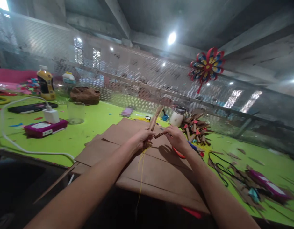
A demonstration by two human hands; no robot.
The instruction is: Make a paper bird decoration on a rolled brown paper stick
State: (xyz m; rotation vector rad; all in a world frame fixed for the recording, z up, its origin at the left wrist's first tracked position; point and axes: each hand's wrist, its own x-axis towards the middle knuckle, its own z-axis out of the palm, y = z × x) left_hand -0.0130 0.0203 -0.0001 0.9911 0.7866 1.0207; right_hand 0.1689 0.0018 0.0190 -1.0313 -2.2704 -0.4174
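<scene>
My left hand [142, 138] grips a rolled brown paper stick [155, 117] that points up and away from me. Yellow strings [141, 165] hang down from that fist over the brown cardboard sheets [147, 171]. My right hand [176, 137] is close beside it, pinching a small brown paper piece [159, 135] that reaches toward the stick. Under my right wrist lie scissors with red handles [179, 154]. A pile of rolled brown paper cones [196, 127] lies just beyond my right hand.
The green table [94, 124] holds a white jar [176, 117], a clear cup [75, 112], a charger on a purple box [45, 128] with a white cable [29, 149], a yellow bottle [46, 84], a brown bag [85, 94]. A paper pinwheel [207, 66] hangs on the mesh wall.
</scene>
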